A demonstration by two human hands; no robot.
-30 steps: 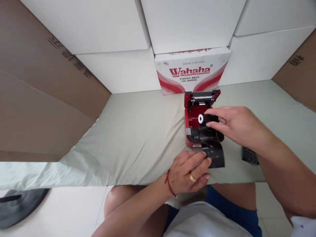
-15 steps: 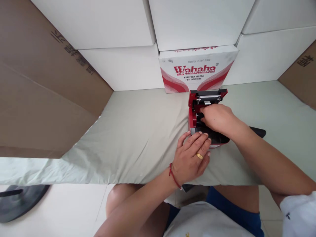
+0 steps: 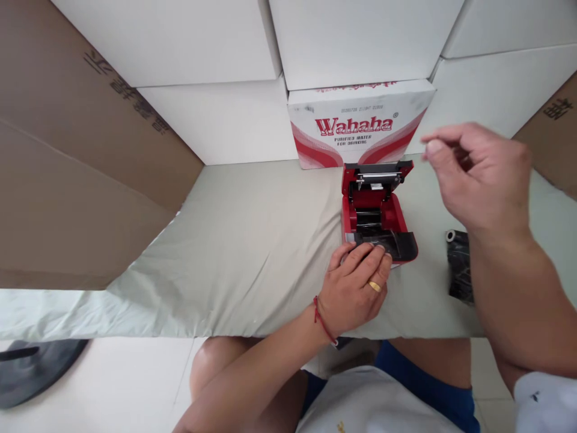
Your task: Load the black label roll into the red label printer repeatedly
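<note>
A red and black label printer [image 3: 399, 213] stands on the cloth with its lid [image 3: 377, 174] swung up at the back. Inside it, a shiny black roller or ribbon roll [image 3: 368, 216] lies across the bay, and dark film shows near the front. My left hand [image 3: 354, 288] lies over the printer's front edge, fingers on top and gripping it. To the right, above the cloth, my right hand [image 3: 484, 180] is raised, thumb and forefinger pinched; anything between them is too small to see. Below it lies a black ribbon roll [image 3: 457, 270] with a pale core end, partly behind my forearm.
A Wahaha water carton [image 3: 360, 129] stands right behind the printer, against stacked white boxes [image 3: 216, 126]. Brown cardboard panels [image 3: 90, 180] flank the table on both sides. Its pale green cloth [image 3: 252, 240] is wrinkled; the front edge runs above my knees.
My right hand has come out of the printer's bay and risen to the right. The inside of the printer and the black roll on the cloth now show more. My left hand stays nearly in place.
</note>
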